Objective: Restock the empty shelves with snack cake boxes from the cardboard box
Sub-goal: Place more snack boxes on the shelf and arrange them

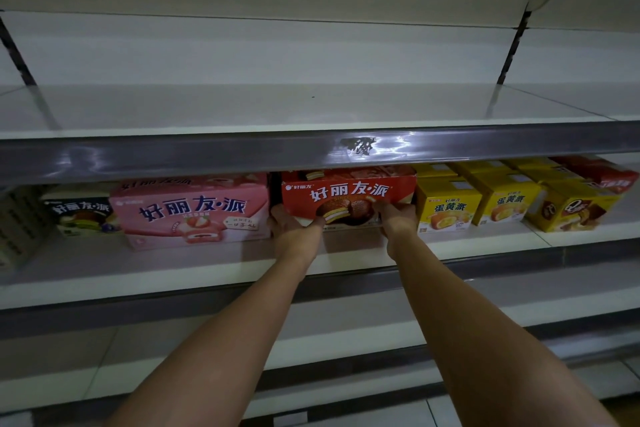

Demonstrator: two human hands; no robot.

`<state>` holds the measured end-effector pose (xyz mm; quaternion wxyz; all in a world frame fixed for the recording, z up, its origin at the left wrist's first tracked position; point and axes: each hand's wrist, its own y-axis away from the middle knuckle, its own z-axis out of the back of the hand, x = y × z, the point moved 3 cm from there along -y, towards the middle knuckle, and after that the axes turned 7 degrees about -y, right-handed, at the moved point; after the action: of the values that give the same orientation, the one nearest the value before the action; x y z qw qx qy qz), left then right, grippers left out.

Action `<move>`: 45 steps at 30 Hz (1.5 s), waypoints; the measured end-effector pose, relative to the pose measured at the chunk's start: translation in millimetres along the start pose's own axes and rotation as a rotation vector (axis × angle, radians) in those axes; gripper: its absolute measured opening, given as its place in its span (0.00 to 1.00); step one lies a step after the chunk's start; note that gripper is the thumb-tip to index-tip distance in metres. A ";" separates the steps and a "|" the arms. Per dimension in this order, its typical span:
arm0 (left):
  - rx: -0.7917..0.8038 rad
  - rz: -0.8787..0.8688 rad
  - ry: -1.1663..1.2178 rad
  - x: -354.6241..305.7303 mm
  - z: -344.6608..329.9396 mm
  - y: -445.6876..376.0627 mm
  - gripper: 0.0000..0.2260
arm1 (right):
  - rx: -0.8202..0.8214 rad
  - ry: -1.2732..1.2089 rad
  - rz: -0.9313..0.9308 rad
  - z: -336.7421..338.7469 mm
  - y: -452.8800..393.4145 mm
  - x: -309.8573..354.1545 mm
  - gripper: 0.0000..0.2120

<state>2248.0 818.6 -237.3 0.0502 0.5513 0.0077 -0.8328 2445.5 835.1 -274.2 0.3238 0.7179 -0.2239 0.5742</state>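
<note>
Fingers [313, 220] around red box [349, 192]

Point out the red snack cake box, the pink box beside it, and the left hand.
red snack cake box [349, 196], head view, front face.
pink box [194, 211], head view, front face.
left hand [294, 224], head view, back of hand.

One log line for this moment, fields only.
left hand: holding red box | right hand: holding same | location: middle shelf | between pink box, yellow boxes

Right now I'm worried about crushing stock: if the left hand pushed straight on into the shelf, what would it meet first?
The left hand already holds the red box, which would go first. Behind it looks dark and hidden, so likely the shelf's back panel, though depth is unclear.
</note>
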 end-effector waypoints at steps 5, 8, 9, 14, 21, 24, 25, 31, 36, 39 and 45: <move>0.020 -0.009 0.009 2.7 0.0 -0.7 0.35 | -0.003 -0.002 -0.015 1.6 -1.6 -0.7 0.43; 0.044 -0.009 0.005 4.4 0.6 -1.5 0.35 | 0.044 0.009 0.020 2.6 24.3 16.5 0.33; 0.054 -0.005 0.001 5.5 1.1 -2.1 0.36 | 0.061 0.016 0.038 2.6 31.7 21.1 0.30; 0.131 -0.024 0.005 11.0 7.8 -5.5 0.34 | 0.154 -0.011 0.058 4.0 46.6 23.9 0.23; 0.043 -0.110 -0.222 15.4 26.7 -11.3 0.16 | 0.225 -0.040 0.039 0.2 47.3 24.0 0.25; -0.026 -0.119 -0.212 20.3 36.3 -9.0 0.07 | 0.237 -0.039 0.049 -0.5 46.4 21.8 0.26; -0.060 -0.118 -0.200 21.6 39.8 -8.6 0.04 | 0.240 -0.041 0.060 -0.9 47.3 22.0 0.27; -0.127 0.026 -0.207 36.7 66.0 -16.8 0.17 | 0.243 0.014 0.109 -6.2 59.3 25.2 0.29; -0.014 0.111 -0.223 39.2 71.7 -19.7 0.29 | 0.205 0.011 0.083 -11.9 66.9 25.9 0.26; 0.045 0.127 -0.208 41.7 71.7 -17.3 0.31 | 0.192 0.058 0.091 -18.6 75.5 27.0 0.20; 0.134 -0.047 -0.324 45.4 92.6 -17.4 0.25 | 0.213 0.081 0.046 -38.1 95.7 27.2 0.08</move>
<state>2143.9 826.3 -243.4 -0.0056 0.4115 -0.0432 -0.9104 2359.8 797.9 -222.9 0.2412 0.7192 -0.1649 0.6304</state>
